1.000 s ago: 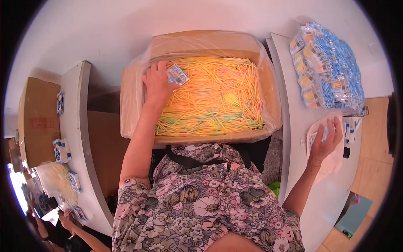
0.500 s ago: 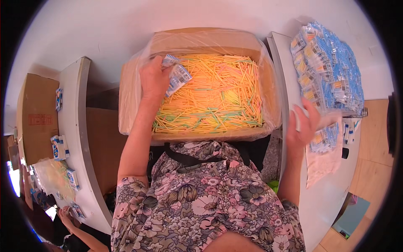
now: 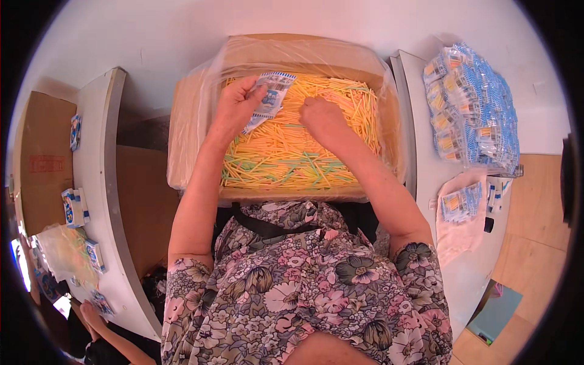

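A cardboard box (image 3: 307,194) lined with clear plastic stands in front of me, filled with thin sticks (image 3: 280,164), mostly yellow and orange with some green. At its left side my left hand (image 3: 236,111) pinches small clear plastic packets (image 3: 272,96) printed in blue and white, which overlap above the sticks. My right hand (image 3: 323,123) is over the sticks near the middle of the box, just right of the packets. Its fingers are bent together, and whatever they may hold is hidden beneath them.
On the right-hand table a large heap of filled packets (image 3: 471,112) stands behind a pale pink cloth (image 3: 456,237) with more packets (image 3: 462,202) on it. A white table (image 3: 97,146) at left bears a brown carton (image 3: 45,161). Another person's hand (image 3: 91,319) shows at lower left.
My right hand has moved left from beside the right-hand table into the box, and its fingers have closed. The packets in my left hand have shifted slightly up and right.
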Demonstrator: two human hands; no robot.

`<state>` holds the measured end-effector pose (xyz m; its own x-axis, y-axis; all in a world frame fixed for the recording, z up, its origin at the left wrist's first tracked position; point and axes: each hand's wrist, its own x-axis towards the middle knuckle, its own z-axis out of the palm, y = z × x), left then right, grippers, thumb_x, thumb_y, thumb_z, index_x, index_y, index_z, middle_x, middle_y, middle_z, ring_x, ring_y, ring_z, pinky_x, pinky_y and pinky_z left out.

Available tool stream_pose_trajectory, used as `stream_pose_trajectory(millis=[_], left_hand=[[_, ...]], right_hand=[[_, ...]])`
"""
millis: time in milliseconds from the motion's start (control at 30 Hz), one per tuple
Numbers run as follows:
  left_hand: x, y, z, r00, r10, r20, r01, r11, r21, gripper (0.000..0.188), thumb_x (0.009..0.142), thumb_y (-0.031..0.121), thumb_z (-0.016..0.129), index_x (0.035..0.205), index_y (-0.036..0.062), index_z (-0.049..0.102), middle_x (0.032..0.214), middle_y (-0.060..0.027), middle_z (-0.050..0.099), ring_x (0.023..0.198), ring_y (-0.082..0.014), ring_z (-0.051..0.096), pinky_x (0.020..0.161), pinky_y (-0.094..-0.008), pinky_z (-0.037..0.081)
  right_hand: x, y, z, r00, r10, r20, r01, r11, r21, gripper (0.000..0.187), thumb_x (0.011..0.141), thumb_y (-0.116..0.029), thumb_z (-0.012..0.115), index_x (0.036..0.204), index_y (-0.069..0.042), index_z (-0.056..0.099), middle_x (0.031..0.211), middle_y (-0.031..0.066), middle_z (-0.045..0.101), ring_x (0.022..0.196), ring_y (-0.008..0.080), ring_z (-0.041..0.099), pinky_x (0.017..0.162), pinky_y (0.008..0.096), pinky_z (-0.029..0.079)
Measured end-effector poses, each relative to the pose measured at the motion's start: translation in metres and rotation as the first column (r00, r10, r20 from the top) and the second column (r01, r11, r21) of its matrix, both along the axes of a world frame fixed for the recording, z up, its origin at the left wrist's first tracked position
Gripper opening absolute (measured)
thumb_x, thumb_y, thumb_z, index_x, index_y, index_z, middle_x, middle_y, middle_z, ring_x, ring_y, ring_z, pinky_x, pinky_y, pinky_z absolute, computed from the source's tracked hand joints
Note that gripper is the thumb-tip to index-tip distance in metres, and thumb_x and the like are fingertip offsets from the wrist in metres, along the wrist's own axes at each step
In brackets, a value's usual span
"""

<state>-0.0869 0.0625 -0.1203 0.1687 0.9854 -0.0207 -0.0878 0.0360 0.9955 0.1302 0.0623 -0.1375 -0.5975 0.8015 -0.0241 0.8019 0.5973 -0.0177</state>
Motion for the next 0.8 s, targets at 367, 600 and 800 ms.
stream_pose_trajectory(millis=[367, 600, 800], left_hand=[[0.011, -0.004, -0.025, 0.994, -0.022, -0.111, 0.032, 0.996, 0.088, 0.013, 0.088, 0.008, 0.062, 0.094, -0.0026, 0.067, 0.073, 0.0038, 0.059, 0.067, -0.0017, 0.048, 0.057, -0.0216, 0.041], [0.014, -0.016, -0.014, 0.908, -0.066, -0.415, 0.287, 0.819, 0.498, 0.013, 0.074, 0.005, 0.071, 0.087, 0.003, 0.069, 0.084, -0.004, 0.065, 0.073, -0.0188, 0.06, 0.066, -0.0325, 0.046], [0.027, -0.023, -0.003, 0.733, -0.272, -0.623, 0.588, 0.715, 0.379, 0.015, 0.07, 0.0, 0.07, 0.085, 0.0047, 0.069, 0.092, -0.0116, 0.066, 0.087, -0.0284, 0.064, 0.07, -0.0371, 0.048]], right_hand=[[-0.019, 0.007, 0.001, 0.987, 0.158, 0.035, -0.157, 0.987, -0.033, 0.014, 0.08, -0.013, 0.058, 0.088, -0.006, 0.068, 0.091, 0.0141, 0.068, 0.081, 0.0244, 0.067, 0.057, 0.0377, 0.051], [0.006, 0.007, 0.039, 0.95, 0.201, 0.238, -0.174, 0.976, -0.127, 0.015, 0.082, -0.017, 0.054, 0.091, -0.007, 0.061, 0.087, 0.0092, 0.063, 0.083, 0.0228, 0.062, 0.069, 0.0383, 0.045], [0.0, -0.01, 0.064, 0.911, 0.324, 0.256, -0.328, 0.944, -0.028, 0.017, 0.081, -0.019, 0.054, 0.086, -0.004, 0.059, 0.074, 0.0127, 0.061, 0.072, 0.027, 0.061, 0.07, 0.0396, 0.045]])
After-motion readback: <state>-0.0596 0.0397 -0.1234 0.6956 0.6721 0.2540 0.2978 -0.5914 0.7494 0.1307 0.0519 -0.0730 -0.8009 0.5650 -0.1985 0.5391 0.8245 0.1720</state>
